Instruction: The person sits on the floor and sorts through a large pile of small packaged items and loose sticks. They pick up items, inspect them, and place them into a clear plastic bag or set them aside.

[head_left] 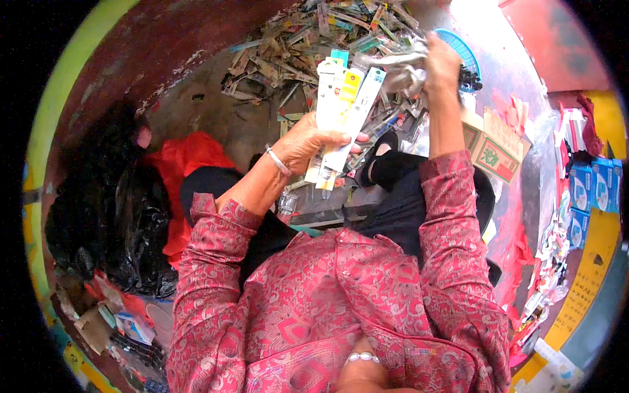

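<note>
Closed round a fanned bunch of long, slim white and yellow packets, my left hand is in front of me, its thumb pressed across them. The packets stand up and down past the fingers. To the right, my right hand is raised near a blue basket, gripping a crumpled greyish-white piece smeared by motion. Whether that is plastic or cloth, I cannot tell. Beyond both hands spreads a pile of similar slim packets on the floor.
A cardboard box stands to the right of my knee. Black plastic bags and a red bag lie at my left. Several blue boxes are at the far right. A dark reddish wall runs behind on the left.
</note>
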Demonstrator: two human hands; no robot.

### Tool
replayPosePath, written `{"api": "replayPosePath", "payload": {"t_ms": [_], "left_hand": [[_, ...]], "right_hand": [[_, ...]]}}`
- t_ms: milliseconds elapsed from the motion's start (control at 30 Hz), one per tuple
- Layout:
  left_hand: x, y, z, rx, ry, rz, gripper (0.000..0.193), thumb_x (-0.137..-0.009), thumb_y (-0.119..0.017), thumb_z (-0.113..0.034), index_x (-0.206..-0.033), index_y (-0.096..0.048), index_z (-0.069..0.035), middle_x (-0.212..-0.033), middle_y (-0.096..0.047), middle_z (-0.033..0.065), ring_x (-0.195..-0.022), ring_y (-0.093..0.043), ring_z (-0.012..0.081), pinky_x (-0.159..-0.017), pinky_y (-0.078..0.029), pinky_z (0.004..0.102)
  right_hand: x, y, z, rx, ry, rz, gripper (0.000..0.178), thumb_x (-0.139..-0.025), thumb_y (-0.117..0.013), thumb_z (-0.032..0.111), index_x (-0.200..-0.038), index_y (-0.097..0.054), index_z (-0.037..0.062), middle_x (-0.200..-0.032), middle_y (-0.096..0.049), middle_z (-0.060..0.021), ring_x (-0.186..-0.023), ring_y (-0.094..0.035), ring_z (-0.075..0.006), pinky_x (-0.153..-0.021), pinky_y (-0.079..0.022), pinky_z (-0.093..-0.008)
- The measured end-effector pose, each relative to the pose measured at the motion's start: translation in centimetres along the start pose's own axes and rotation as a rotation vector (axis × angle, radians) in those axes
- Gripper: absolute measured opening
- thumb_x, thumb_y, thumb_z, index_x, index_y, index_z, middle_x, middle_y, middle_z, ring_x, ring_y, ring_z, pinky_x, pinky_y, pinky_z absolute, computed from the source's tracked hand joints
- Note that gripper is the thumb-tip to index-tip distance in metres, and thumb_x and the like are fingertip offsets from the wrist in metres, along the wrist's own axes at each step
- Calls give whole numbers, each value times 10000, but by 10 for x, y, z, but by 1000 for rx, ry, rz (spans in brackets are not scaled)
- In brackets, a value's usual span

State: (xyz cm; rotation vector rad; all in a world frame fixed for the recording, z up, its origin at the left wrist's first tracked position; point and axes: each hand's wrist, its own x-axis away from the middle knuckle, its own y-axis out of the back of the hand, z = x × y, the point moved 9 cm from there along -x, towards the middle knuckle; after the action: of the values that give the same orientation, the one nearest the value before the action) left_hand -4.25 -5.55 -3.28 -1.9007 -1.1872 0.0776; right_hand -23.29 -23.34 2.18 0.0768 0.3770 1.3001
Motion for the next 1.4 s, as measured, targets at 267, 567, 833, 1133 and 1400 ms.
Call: {"api": "replayPosePath", "payload": {"t_ms": [267, 567, 833, 1133, 1400], "left_hand": [[-12, 13, 1, 58, -111, -31, 434, -717, -612, -98, -1106, -442, -7, -930, -586, 109, -777, -591, 168, -684, -501, 280], [-14, 13, -6, 156, -175, -16, 378, -769, -596, -261, -1076, -487, -68, -956, -563, 45, -791, -571, 136, -649, -497, 259], [-8, 15, -4, -147, -112, -6, 412, -688, -630, -62, -1072, -479, -57, -884, -598, 84, -762, -597, 164, -649, -509, 307], [-3, 13, -18, 105, -159, -29, 473, -681, -632, -67, -1107, -438, -2, -969, -581, 140, -780, -597, 185, -711, -496, 289], [-9, 25, -23, -44, -309, -160, 380, -670, -593, 37, -1032, -479, 32, -901, -587, 121, -751, -608, 203, -665, -509, 304]], "right_hand": [[62, -58, 47, -606, -382, 462, 417, -835, -450, 420, -812, -575, 22, -760, -595, -112, -669, -562, -207, -624, -446, -296], [106, -86, 88, -15, 277, 663, 424, -816, -484, 304, -1136, -476, 26, -1203, -415, -168, -1131, -384, -250, -945, -288, -317], [143, -98, 111, 338, 792, 570, 241, -703, -589, 130, -943, -598, 141, -1198, -443, -114, -1135, -369, -324, -943, -288, -400], [31, 6, 23, -57, -4, -11, 158, -797, -465, 84, -776, -586, -15, -711, -590, -46, -625, -545, -134, -576, -427, -261], [115, -81, 63, 720, 6, 535, 555, -629, -593, 569, -692, -606, 18, -666, -598, -171, -645, -597, -246, -600, -450, -338]]}}
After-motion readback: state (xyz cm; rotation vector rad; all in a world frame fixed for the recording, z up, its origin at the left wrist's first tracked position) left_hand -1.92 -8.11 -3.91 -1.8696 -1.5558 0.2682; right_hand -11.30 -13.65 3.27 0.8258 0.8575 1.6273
